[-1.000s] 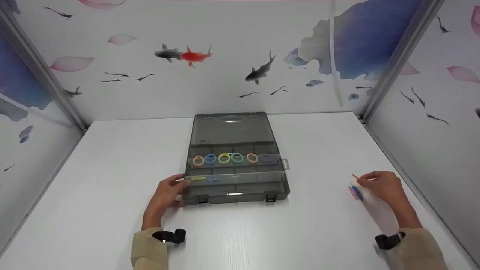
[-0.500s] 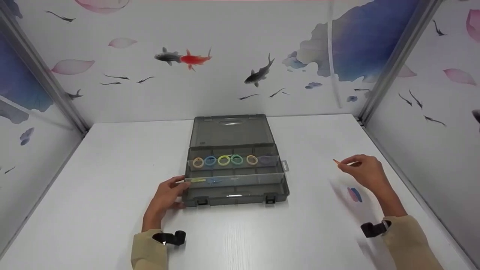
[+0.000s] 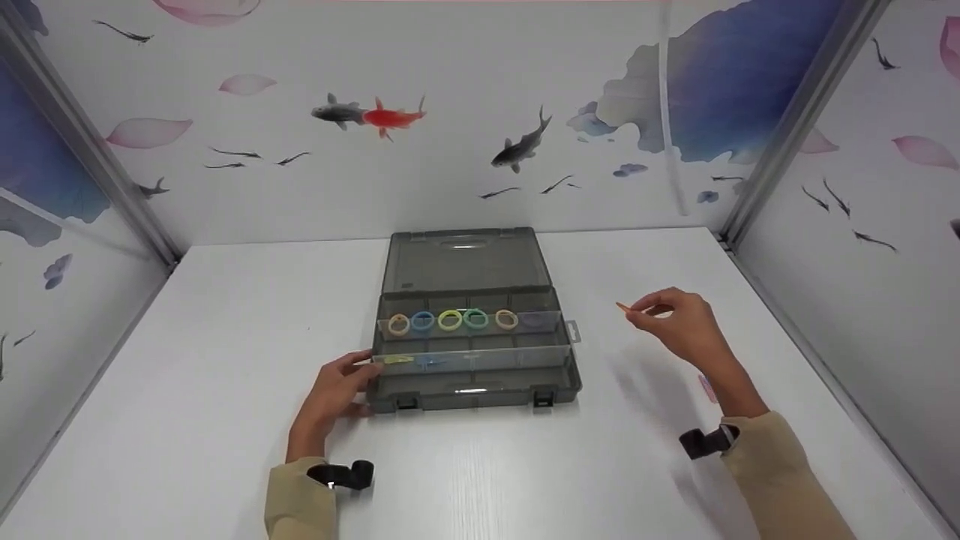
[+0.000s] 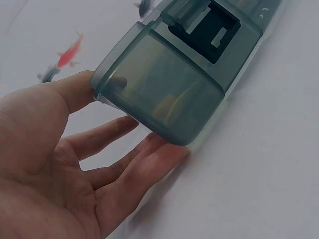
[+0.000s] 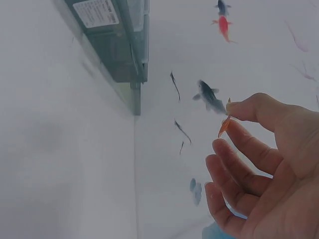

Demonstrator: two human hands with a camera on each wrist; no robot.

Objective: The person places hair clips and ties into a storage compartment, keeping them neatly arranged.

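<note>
A translucent grey compartment box point(image 3: 480, 381) lies with its lid raised at the back. My left hand point(image 3: 334, 386) grips its front left corner; the left wrist view shows the thumb point(image 4: 82, 89) over the rim and fingers along the side. My right hand point(image 3: 679, 322), raised to the right of the box, pinches a small orange hair clip point(image 5: 224, 127) between thumb and forefinger. Several coloured hair ties point(image 3: 450, 321) hang over the rear divider. A yellow clip point(image 3: 397, 360) and a blue clip point(image 3: 430, 361) show through the front divider.
A pink clip point(image 3: 707, 388) lies on the white table point(image 3: 480, 472) at the right, partly hidden by my right forearm. Printed panels point(image 3: 465, 60) close in the back and both sides. A hanging tab point(image 3: 574, 331) juts from the box's right side.
My right hand has lifted the orange clip and carried it left, toward the box. Its forearm now covers part of the clips on the table. My left hand has stayed at the corner.
</note>
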